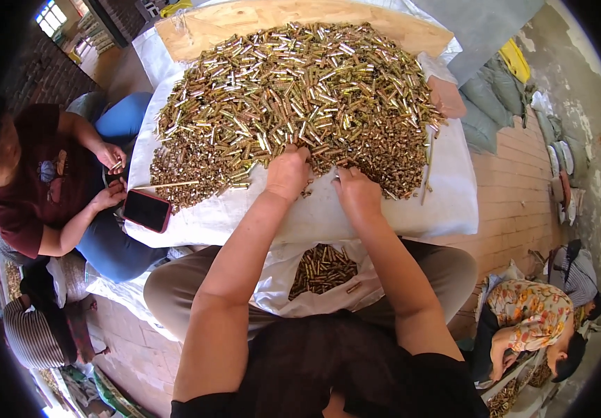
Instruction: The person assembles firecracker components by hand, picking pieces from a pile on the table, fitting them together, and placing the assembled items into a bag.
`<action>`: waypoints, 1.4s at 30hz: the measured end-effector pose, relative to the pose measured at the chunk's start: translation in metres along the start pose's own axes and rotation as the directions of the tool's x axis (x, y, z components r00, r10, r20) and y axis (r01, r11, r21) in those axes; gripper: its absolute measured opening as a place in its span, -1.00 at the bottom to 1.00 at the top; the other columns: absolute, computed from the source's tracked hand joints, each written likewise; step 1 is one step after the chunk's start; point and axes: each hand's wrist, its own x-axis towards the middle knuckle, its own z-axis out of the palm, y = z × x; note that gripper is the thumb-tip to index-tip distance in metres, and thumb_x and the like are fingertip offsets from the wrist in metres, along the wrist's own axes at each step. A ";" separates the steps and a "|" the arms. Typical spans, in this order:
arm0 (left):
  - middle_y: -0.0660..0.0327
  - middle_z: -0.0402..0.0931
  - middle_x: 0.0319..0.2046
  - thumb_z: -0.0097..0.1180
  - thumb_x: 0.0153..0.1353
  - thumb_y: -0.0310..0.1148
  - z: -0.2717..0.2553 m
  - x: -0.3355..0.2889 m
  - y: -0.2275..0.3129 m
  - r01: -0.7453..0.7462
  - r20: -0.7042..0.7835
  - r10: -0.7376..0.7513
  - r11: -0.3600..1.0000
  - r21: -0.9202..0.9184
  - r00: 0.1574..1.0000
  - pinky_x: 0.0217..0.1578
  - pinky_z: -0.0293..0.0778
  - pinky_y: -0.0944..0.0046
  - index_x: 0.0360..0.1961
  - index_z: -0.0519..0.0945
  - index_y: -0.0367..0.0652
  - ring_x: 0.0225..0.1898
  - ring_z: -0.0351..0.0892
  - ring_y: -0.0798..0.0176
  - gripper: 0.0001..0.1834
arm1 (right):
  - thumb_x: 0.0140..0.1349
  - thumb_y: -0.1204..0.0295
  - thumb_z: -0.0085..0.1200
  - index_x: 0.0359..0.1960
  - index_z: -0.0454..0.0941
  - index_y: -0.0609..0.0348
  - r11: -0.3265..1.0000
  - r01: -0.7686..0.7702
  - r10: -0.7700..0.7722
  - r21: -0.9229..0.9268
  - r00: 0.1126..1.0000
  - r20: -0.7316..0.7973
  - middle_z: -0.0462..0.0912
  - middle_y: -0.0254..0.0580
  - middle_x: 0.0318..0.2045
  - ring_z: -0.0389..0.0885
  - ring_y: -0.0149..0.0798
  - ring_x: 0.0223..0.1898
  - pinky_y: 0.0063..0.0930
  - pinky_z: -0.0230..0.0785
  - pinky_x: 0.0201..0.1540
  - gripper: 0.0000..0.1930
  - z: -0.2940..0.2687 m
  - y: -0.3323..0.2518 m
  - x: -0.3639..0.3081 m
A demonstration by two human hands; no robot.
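A wide heap of small brass-coloured metal pieces (300, 90) covers the table in front of me. Longer tube-like pieces lie mostly at the top and middle, and smaller short ones gather along the near left and right edges. My left hand (288, 172) reaches into the near edge of the heap with its fingers curled closed. To its right, my right hand (356, 194) is closed in a pinch at the same edge. What either hand's fingertips hold is too small to make out. Below my forearms, a white sack (277, 282) between my legs contains several longer brass-coloured pieces (322, 270).
The heap rests on a white sheet (412, 219), with a wooden board (210, 31) behind it. A phone (147, 210) lies at the table's left corner, beside a thin stick (168, 184). One person (42, 167) sits at the left; another (530, 313) bends over at the lower right.
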 end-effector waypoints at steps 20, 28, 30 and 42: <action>0.33 0.40 -0.61 -0.06 0.24 -0.48 -0.042 -0.119 0.058 0.360 0.326 -0.155 0.340 -0.869 0.932 -0.62 0.19 0.51 -0.32 0.40 -0.20 -0.63 0.22 0.56 -0.97 | 0.13 0.34 0.13 -0.52 0.49 0.22 0.064 -0.499 0.193 0.864 0.856 0.480 0.47 -0.39 -0.66 0.38 -0.57 -0.68 -0.69 0.22 -0.65 -0.79 -0.071 -0.030 -0.044; 0.40 0.37 -0.60 0.04 0.16 -0.55 -0.043 -0.127 0.073 0.219 0.197 -0.100 0.338 -0.915 0.975 -0.54 0.24 0.54 -0.34 0.44 -0.21 -0.54 0.32 0.56 -0.94 | 0.14 0.31 0.12 -0.52 0.51 0.21 0.025 -0.511 0.227 0.859 0.840 0.493 0.49 -0.37 -0.65 0.36 -0.56 -0.70 -0.70 0.17 -0.67 -0.78 -0.082 -0.038 -0.058; 0.39 0.40 -0.59 0.04 0.15 -0.56 -0.042 -0.128 0.075 0.188 0.156 -0.112 0.391 -0.901 0.981 -0.52 0.26 0.55 -0.33 0.45 -0.23 -0.53 0.33 0.57 -0.94 | 0.15 0.31 0.11 -0.51 0.51 0.21 0.036 -0.497 0.228 0.867 0.849 0.477 0.48 -0.38 -0.66 0.35 -0.56 -0.72 -0.70 0.15 -0.68 -0.78 -0.080 -0.037 -0.059; 0.26 0.48 -0.53 0.04 0.13 -0.56 -0.052 -0.112 0.075 0.389 0.425 -0.184 -0.203 -0.899 0.886 -0.75 0.04 0.56 -0.34 0.47 -0.17 -0.75 0.18 0.54 -0.92 | 0.16 0.35 0.10 -0.49 0.49 0.24 0.011 -0.468 0.233 0.883 0.860 0.453 0.46 -0.40 -0.67 0.33 -0.58 -0.72 -0.70 0.19 -0.67 -0.80 -0.079 -0.035 -0.055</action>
